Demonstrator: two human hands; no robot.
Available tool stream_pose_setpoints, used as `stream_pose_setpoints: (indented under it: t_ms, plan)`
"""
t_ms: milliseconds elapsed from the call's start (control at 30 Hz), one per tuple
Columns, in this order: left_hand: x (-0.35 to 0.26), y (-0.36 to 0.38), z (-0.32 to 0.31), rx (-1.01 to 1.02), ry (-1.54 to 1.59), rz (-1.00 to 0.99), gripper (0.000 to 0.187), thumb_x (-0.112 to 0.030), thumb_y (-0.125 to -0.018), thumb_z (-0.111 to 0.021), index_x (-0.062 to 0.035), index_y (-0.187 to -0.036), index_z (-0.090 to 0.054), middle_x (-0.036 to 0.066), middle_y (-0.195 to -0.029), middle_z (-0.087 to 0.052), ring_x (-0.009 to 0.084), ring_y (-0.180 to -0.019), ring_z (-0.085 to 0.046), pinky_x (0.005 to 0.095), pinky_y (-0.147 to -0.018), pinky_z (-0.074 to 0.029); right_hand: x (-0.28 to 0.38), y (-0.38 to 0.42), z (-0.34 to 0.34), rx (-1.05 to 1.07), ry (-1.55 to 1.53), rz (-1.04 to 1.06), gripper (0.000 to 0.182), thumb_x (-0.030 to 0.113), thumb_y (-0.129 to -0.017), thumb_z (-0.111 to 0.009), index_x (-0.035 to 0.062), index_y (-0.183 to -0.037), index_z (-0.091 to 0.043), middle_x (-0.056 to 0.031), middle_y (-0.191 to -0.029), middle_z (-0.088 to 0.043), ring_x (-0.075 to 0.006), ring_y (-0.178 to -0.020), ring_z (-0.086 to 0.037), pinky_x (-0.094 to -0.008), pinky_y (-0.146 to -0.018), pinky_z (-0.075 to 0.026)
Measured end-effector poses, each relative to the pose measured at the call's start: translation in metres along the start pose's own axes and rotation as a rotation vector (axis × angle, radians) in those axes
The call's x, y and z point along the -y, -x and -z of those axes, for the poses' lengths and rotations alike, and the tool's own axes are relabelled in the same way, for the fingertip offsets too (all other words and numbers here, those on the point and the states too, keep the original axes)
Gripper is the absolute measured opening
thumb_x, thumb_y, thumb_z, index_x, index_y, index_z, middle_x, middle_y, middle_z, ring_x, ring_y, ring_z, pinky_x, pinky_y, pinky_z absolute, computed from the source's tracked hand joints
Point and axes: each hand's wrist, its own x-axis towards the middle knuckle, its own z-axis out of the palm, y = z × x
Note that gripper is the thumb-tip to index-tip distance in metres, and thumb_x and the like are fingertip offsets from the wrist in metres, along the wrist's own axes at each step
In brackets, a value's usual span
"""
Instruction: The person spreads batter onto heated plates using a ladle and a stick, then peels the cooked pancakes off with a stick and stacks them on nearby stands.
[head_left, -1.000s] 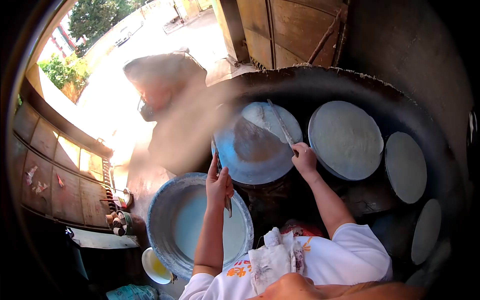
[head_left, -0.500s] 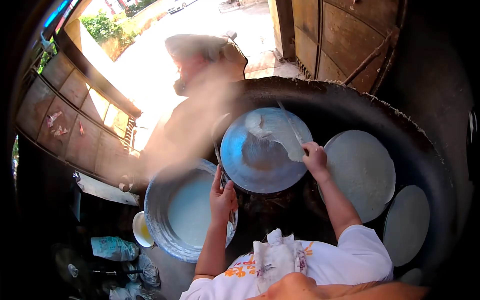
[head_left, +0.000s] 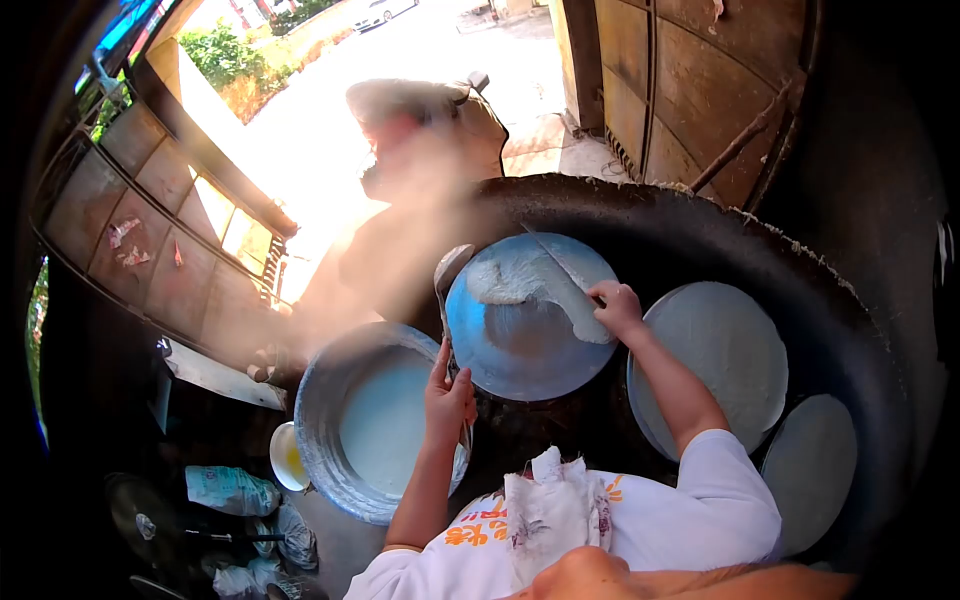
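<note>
My right hand (head_left: 617, 308) grips the near end of a thin, flat batter spreader (head_left: 562, 278), which lies across the round griddle (head_left: 525, 365) before me. Pale batter (head_left: 505, 277) coats the griddle's far part in an uneven arc; the near part is bare metal. Closed around a long-handled ladle (head_left: 455, 265), my left hand (head_left: 450, 400) hovers between the griddle and a batter basin (head_left: 318, 445). The ladle's bowl is up, beside the griddle's left edge. White liquid batter (head_left: 385, 425) partly fills the basin.
To the right, a second griddle (head_left: 715, 365) carries a full pale sheet, and another pale round (head_left: 812, 475) sits farther right. A dark curved rim (head_left: 650, 190) encloses them. Left are a small yellowish bowl (head_left: 290, 458) and plastic bags (head_left: 232, 490). Steam blurs the far left.
My right hand has shifted slightly left, and the spreader now lies at a flatter slant. The batter blob at the far left has widened. The ladle's bowl has turned; the whole view has shifted a little.
</note>
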Motion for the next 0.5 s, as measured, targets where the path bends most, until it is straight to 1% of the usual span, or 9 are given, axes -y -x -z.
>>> stream_pose_setpoints:
  t_ms: [33, 67, 167, 233, 300, 333, 433, 467, 500]
  plan:
    - [0.000, -0.006, -0.003, -0.015, 0.020, -0.005, 0.058, -0.011, -0.094, -0.049, -0.0215, -0.146, -0.024, -0.004, -0.051, -0.030, 0.0060, -0.035, -0.027, 0.0244, -0.033, -0.024, -0.012, -0.013, -0.004, -0.017, 0.064, 0.025, 0.020, 0.003, -0.064, -0.061, 0.0101, -0.081, -0.069, -0.0074, -0.090, -0.065, -0.0301, -0.084, -0.060, -0.0377, -0.074, -0.049]
    - [0.001, -0.010, -0.006, -0.031, 0.035, -0.002, 0.058, -0.011, -0.095, -0.049, -0.0217, -0.146, -0.024, -0.004, -0.051, -0.030, 0.0059, -0.035, -0.027, 0.0243, -0.033, -0.024, -0.004, -0.019, -0.014, 0.047, 0.111, 0.115, 0.020, 0.002, -0.065, -0.060, 0.0102, -0.081, -0.068, -0.0052, -0.090, -0.065, -0.0305, -0.083, -0.059, -0.0370, -0.074, -0.048]
    - [0.003, 0.000, -0.002, -0.070, 0.028, 0.035, 0.059, -0.010, -0.094, -0.048, -0.0210, -0.146, -0.022, -0.004, -0.050, -0.030, 0.0058, -0.035, -0.027, 0.0239, -0.033, -0.025, 0.028, -0.001, -0.037, 0.158, -0.013, 0.221, 0.022, 0.001, -0.066, -0.059, 0.0113, -0.083, -0.068, -0.0039, -0.091, -0.065, -0.0306, -0.084, -0.059, -0.0372, -0.075, -0.048]
    - [0.001, 0.004, 0.004, -0.079, 0.015, 0.023, 0.060, -0.008, -0.094, -0.049, -0.0182, -0.146, -0.022, -0.004, -0.049, -0.033, 0.0057, -0.035, -0.029, 0.0238, -0.033, -0.028, 0.032, 0.008, -0.035, 0.253, -0.032, 0.232, 0.021, 0.002, -0.068, -0.060, 0.0117, -0.084, -0.067, -0.0041, -0.091, -0.065, -0.0302, -0.083, -0.059, -0.0375, -0.074, -0.048]
    - [-0.002, 0.011, 0.009, -0.098, -0.027, 0.046, 0.060, -0.008, -0.094, -0.048, -0.0195, -0.146, -0.022, -0.005, -0.049, -0.032, 0.0055, -0.035, -0.028, 0.0238, -0.033, -0.027, 0.034, 0.015, -0.017, 0.313, -0.069, 0.291, 0.018, 0.003, -0.068, -0.060, 0.0113, -0.083, -0.067, -0.0043, -0.091, -0.065, -0.0298, -0.083, -0.059, -0.0375, -0.073, -0.048]
    - [-0.002, 0.012, 0.009, -0.107, -0.050, 0.056, 0.060, -0.008, -0.094, -0.048, -0.0200, -0.146, -0.022, -0.005, -0.049, -0.031, 0.0056, -0.035, -0.028, 0.0238, -0.033, -0.027, 0.023, 0.001, -0.011, 0.402, -0.183, 0.232, 0.016, 0.004, -0.069, -0.061, 0.0109, -0.081, -0.067, -0.0041, -0.090, -0.065, -0.0288, -0.082, -0.059, -0.0371, -0.072, -0.048]
    - [0.005, 0.004, 0.006, -0.119, -0.023, 0.060, 0.060, -0.008, -0.094, -0.048, -0.0215, -0.146, -0.021, -0.005, -0.049, -0.031, 0.0055, -0.035, -0.028, 0.0235, -0.033, -0.026, 0.005, -0.045, -0.012, 0.195, -0.065, 0.143, 0.015, 0.003, -0.068, -0.060, 0.0109, -0.079, -0.067, -0.0037, -0.091, -0.065, -0.0274, -0.083, -0.059, -0.0366, -0.073, -0.048]
    - [0.007, -0.003, 0.003, -0.111, -0.004, 0.062, 0.060, -0.008, -0.094, -0.048, -0.0219, -0.146, -0.021, -0.005, -0.049, -0.031, 0.0055, -0.036, -0.028, 0.0234, -0.033, -0.026, 0.006, -0.054, -0.018, 0.170, 0.015, 0.288, 0.014, 0.004, -0.068, -0.060, 0.0112, -0.078, -0.066, -0.0020, -0.090, -0.065, -0.0273, -0.084, -0.058, -0.0363, -0.074, -0.047]
    - [0.007, -0.006, 0.003, -0.114, -0.001, 0.051, 0.060, -0.008, -0.094, -0.048, -0.0222, -0.146, -0.022, -0.005, -0.049, -0.031, 0.0054, -0.036, -0.028, 0.0233, -0.033, -0.026, 0.006, -0.053, -0.022, 0.228, 0.004, 0.330, 0.013, 0.004, -0.068, -0.060, 0.0112, -0.077, -0.066, -0.0013, -0.090, -0.065, -0.0273, -0.084, -0.058, -0.0362, -0.074, -0.047]
